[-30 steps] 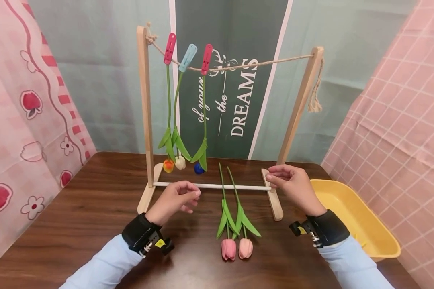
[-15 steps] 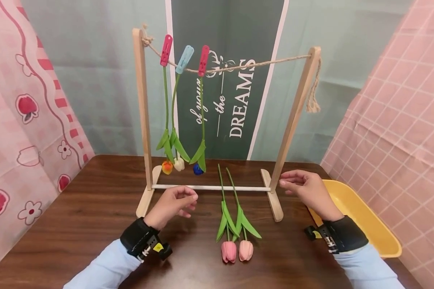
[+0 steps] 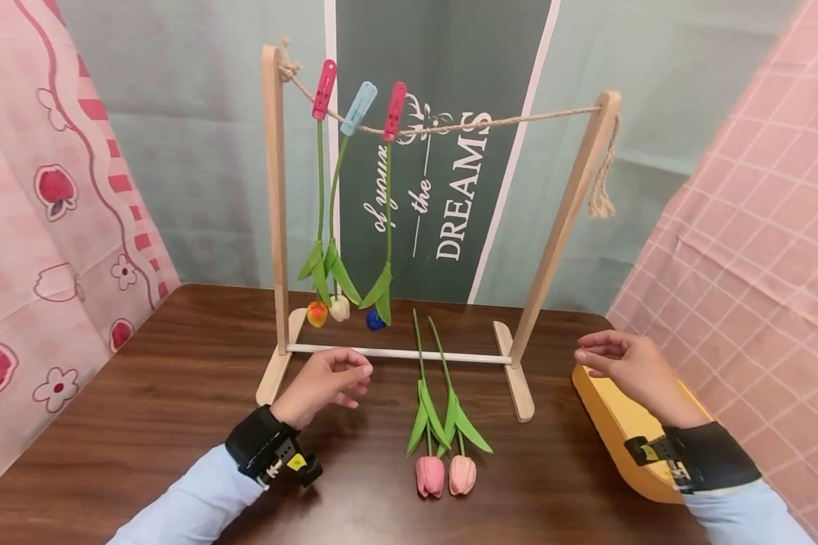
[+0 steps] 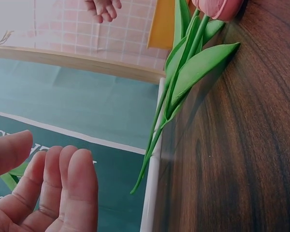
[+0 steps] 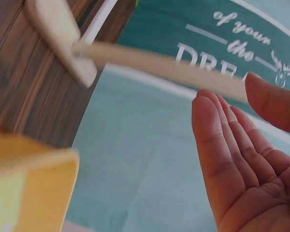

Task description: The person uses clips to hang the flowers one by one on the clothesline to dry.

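Note:
My left hand hovers near the white crossbar of a wooden stand, fingers relaxed and nothing in them. Over at the right, my right hand is above the near side of a yellow bin, its fingers loosely extended and bare, as the right wrist view also shows. Between the hands lie a pink tulip and a paler pink tulip, stems across the crossbar. Three tulips hang head down from the rope: an orange one, a white one and a blue one.
The stand has a left post and a right post joined by a sagging rope. A red clothespin, a light blue clothespin and another red clothespin grip the hanging stems. Fabric curtains surround the brown table.
My right hand has moved right, from beside the stand's right post to above the yellow bin. My left hand has stayed nearly still, and the tulips have not moved.

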`<act>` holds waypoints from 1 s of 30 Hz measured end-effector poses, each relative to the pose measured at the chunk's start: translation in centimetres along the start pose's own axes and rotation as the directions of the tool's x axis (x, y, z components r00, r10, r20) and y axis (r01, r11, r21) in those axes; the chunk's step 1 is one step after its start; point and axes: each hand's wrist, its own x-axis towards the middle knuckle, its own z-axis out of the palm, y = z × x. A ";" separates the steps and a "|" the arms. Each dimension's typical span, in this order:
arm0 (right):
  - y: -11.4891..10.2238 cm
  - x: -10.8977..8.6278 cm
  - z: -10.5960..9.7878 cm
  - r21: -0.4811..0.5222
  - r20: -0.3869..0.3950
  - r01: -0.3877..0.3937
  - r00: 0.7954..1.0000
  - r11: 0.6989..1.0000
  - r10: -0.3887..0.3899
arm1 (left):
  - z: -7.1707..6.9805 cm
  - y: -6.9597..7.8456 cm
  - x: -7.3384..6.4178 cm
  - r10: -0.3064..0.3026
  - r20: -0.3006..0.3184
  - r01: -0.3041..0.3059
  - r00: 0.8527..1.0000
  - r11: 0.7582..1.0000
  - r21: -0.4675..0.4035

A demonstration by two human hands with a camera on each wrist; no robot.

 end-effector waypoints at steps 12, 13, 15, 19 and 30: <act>4.5 -0.1 -5.0 -0.123 0.068 -0.060 0.995 0.991 0.068 | 0.2 0.2 0.5 -0.017 -0.002 0.017 1.000 1.000 -0.012; 4.8 0.0 -5.3 -0.128 0.074 -0.060 0.995 0.990 0.070 | 0.2 0.3 0.5 -0.017 -0.005 0.017 1.000 1.000 -0.013; 5.6 0.3 -5.6 -0.135 0.095 -0.062 0.993 0.989 0.075 | 0.0 0.3 0.4 -0.016 -0.009 0.016 1.000 1.000 -0.014; 7.1 0.7 -6.2 -0.165 0.128 -0.071 0.987 0.984 0.093 | -0.2 0.5 0.3 -0.019 -0.015 0.018 1.000 1.000 -0.021; 9.3 -0.5 -7.2 -0.342 0.296 -0.198 0.905 0.918 0.305 | 0.1 0.4 0.4 -0.034 -0.008 0.034 0.999 0.999 -0.019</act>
